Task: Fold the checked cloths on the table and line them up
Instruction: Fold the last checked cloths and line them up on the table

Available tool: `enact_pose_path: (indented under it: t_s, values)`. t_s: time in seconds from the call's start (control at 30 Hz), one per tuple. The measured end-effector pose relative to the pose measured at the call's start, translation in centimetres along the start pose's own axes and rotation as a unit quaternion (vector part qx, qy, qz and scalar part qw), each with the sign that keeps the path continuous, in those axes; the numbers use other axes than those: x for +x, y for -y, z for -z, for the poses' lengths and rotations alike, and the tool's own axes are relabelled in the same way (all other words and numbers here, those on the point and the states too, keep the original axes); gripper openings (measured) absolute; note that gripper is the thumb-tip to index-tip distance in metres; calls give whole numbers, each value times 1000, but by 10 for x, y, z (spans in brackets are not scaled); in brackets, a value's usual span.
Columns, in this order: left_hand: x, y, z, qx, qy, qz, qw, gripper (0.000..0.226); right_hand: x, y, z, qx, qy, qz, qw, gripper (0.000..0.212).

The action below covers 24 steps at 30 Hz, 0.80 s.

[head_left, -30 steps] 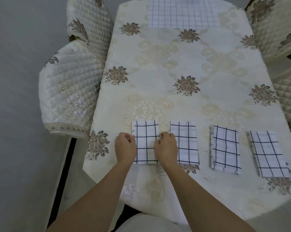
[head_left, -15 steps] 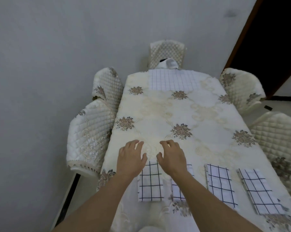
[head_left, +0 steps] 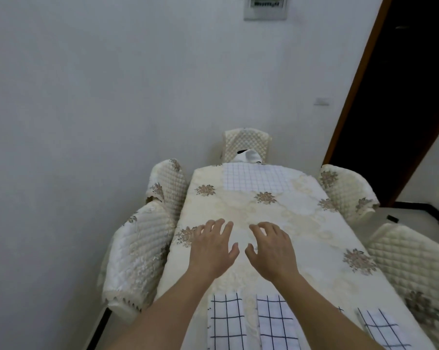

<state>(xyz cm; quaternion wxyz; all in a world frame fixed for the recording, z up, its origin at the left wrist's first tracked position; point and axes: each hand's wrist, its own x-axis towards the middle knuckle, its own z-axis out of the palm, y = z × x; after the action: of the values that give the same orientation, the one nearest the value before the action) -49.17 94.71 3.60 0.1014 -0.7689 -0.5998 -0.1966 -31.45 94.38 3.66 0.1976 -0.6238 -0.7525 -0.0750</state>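
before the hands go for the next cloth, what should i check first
1. Left hand free: ok, fingers spread, holding nothing.
2. Right hand free: ok, open and empty.
3. Unfolded checked cloth located: ok, it lies flat at the table's far end.
4. Path over the tablecloth: ok, nothing shows between the hands and that cloth.
5. Row of folded cloths lined up: cannot tell, the right forearm and the frame's bottom edge hide part of it.
6. Reach to the far cloth: cannot tell, it lies well beyond the fingertips.
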Motion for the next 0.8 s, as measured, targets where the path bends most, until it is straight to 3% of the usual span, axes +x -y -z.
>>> enact_pose_path:
  t_s: [0.2, 0.47, 0.7, 0.8]
  values:
    - [0, -16, -4, -5, 14, -44, 999, 58, -26, -14, 8, -17, -13, -40, 999, 45]
    - [-4, -59, -16, -54, 41, -158, 985, 55, -82, -36, 28, -65, -29, -167, 983, 45]
    - [-31, -133, -31, -122, 58, -287, 948, 54, -185, -63, 56, -128, -57, -303, 943, 41]
    - [-50, -180, -27, -151, 83, -348, 922, 53, -239, -73, 78, -172, -67, -372, 910, 40]
